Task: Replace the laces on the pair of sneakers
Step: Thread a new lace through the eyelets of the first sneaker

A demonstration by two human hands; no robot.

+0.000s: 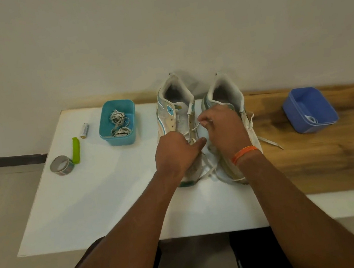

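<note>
Two white-and-teal sneakers stand side by side, heels toward the wall. My left hand (177,151) grips the front of the left sneaker (174,113), thumb pointing right, and hides its toe. My right hand (223,129) covers the middle of the right sneaker (225,94) and pinches a white lace (193,128) that runs from the left sneaker's eyelets. Loose lace ends (209,170) trail between the toes, and one more end (271,141) lies on the wood to the right. A teal box (117,122) holds coiled laces (119,123).
The shoes sit on a white board (102,191) over a wooden tabletop (335,156). On the left lie a battery (84,130), a green clip (76,150) and a tape roll (61,165). A blue box (309,109) stands at the right. The wall is close behind.
</note>
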